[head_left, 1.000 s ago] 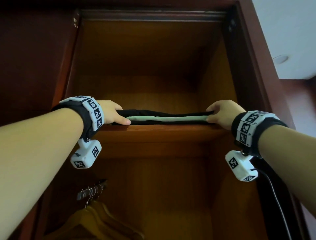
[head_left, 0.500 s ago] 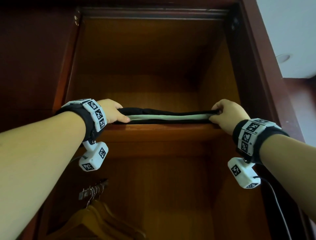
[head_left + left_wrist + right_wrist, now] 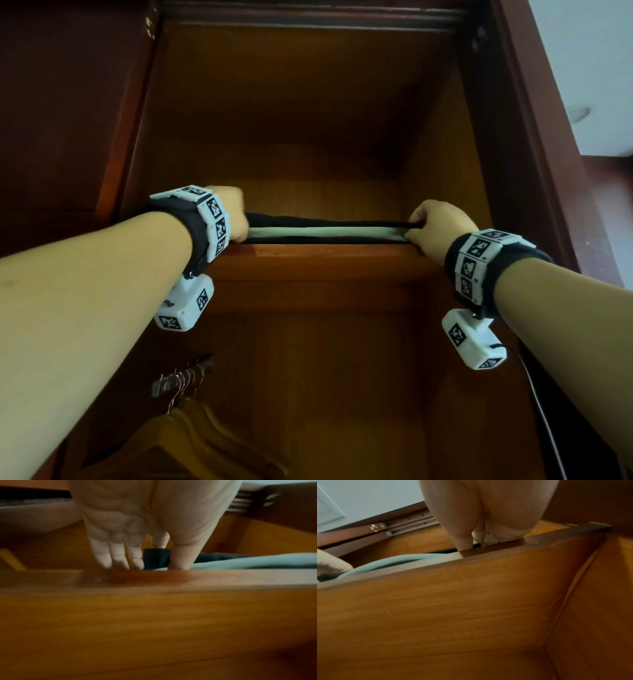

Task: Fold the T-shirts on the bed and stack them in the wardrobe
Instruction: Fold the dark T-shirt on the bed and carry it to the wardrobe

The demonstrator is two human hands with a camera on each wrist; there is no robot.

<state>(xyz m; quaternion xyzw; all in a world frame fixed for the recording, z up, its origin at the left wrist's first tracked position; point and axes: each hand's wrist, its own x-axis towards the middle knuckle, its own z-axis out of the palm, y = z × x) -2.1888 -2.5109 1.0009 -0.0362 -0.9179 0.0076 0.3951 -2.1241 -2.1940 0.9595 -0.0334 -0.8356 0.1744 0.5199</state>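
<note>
A flat stack of folded T-shirts, black above and below a pale green one, lies along the front of the wardrobe's upper shelf. My left hand is at the stack's left end, mostly hidden behind the wrist band. In the left wrist view thumb and index finger pinch the black cloth, and the other fingers touch the shelf beside it; the green shirt runs off to the right. My right hand grips the stack's right end with curled fingers, thumb at the green layer.
The shelf compartment is a deep wooden box with side walls close to both hands. Below it, wooden hangers hang on metal hooks at the lower left. A black cable trails from my right wrist.
Both hands have reached farther forward and the stack has slid a little deeper onto the shelf. My left hand is now mostly covered by its wrist band.
</note>
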